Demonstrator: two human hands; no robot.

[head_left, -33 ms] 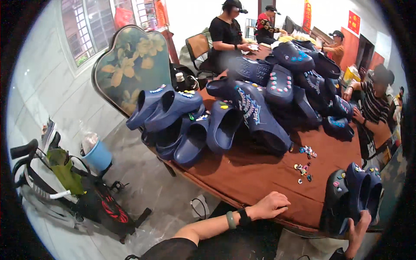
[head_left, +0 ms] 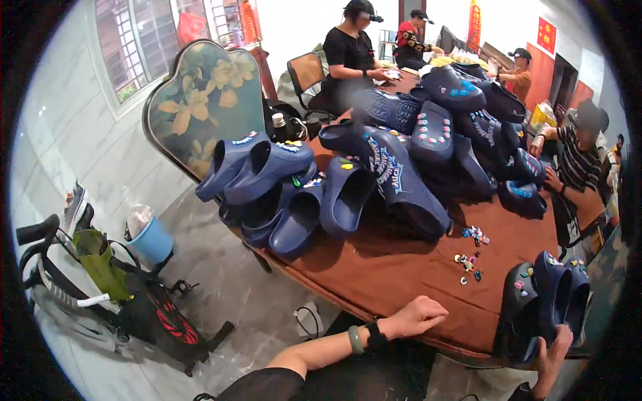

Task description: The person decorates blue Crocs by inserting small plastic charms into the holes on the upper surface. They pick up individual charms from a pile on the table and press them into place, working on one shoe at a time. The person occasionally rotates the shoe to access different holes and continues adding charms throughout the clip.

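My left hand (head_left: 420, 317) rests at the table's near edge, its fingers loosely curled together and nothing showing in them. A bracelet (head_left: 356, 339) and a black wristband circle that wrist. At the lower right, my right hand (head_left: 554, 349) grips the near end of a dark blue clog (head_left: 552, 294), fingers on one side and thumb by the strap. Other clogs press against it on both sides, including a dark clog (head_left: 519, 311) with small charms. Small colourful shoe charms (head_left: 468, 262) lie in two loose clusters on the brown tablecloth (head_left: 394, 271), beyond my left hand.
A large heap of navy clogs (head_left: 401, 177) covers the table's far and left part. Co-workers (head_left: 351, 57) sit around it, one in a striped top (head_left: 580, 157) at the right. An exercise bike (head_left: 144, 301) and a blue bin (head_left: 151, 240) stand on the left floor.
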